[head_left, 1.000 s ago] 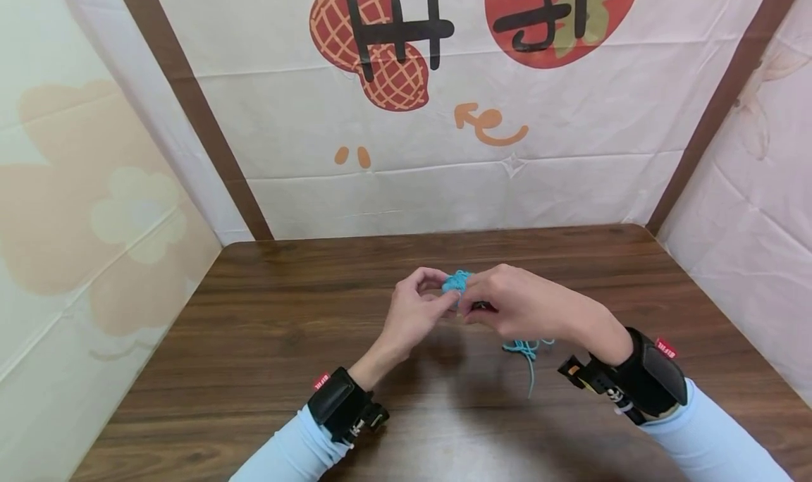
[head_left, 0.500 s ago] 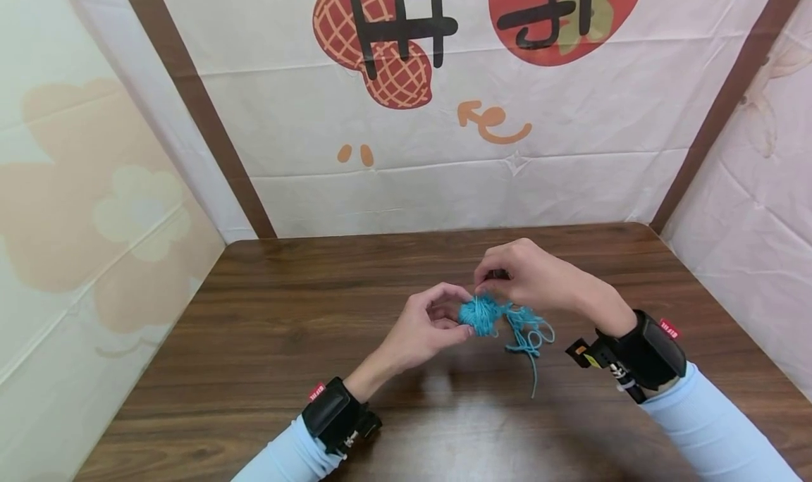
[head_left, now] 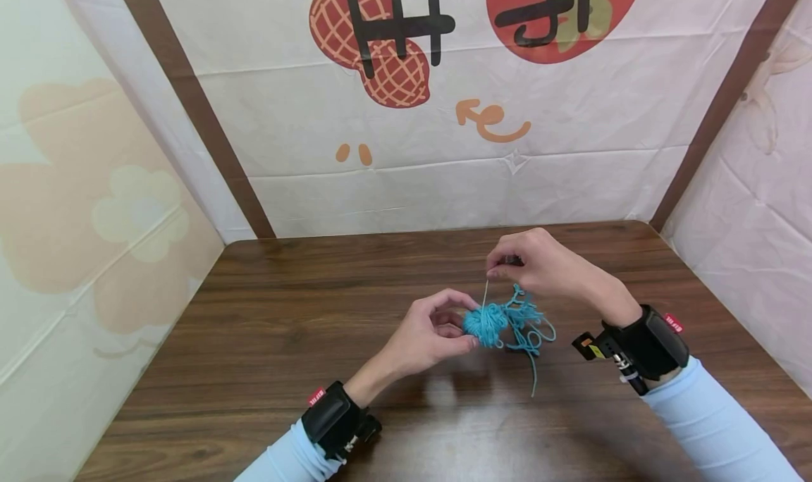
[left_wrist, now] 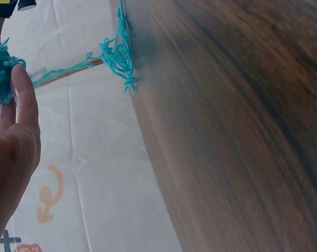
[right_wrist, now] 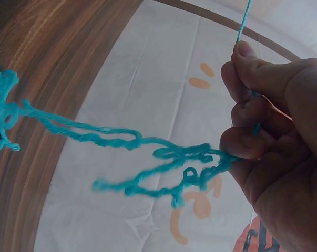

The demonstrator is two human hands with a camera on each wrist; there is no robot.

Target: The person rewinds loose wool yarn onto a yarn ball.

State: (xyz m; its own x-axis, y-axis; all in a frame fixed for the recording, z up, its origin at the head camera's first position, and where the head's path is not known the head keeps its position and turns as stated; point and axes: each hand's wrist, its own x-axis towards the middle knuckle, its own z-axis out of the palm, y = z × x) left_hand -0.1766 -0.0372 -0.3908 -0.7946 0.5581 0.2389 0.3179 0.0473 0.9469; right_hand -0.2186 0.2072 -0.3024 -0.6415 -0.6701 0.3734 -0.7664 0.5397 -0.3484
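Note:
A small ball of turquoise yarn is held between the thumb and fingers of my left hand, above the table. From the ball a taut strand rises to my right hand, which pinches it between thumb and forefinger. In the right wrist view, the other fingers curl over more yarn, and crinkled loops hang from them. A loose tangle of the same yarn trails just right of the ball, with one tail pointing toward me.
The wooden table extends around both hands. Behind its far edge hangs a white printed cloth, with another cloth along the left side. Each wrist wears a black camera band.
My right hand has moved up, away from the left hand, drawing the strand taut. My left hand has shifted slightly right and nearer me, bringing the yarn ball into fuller view.

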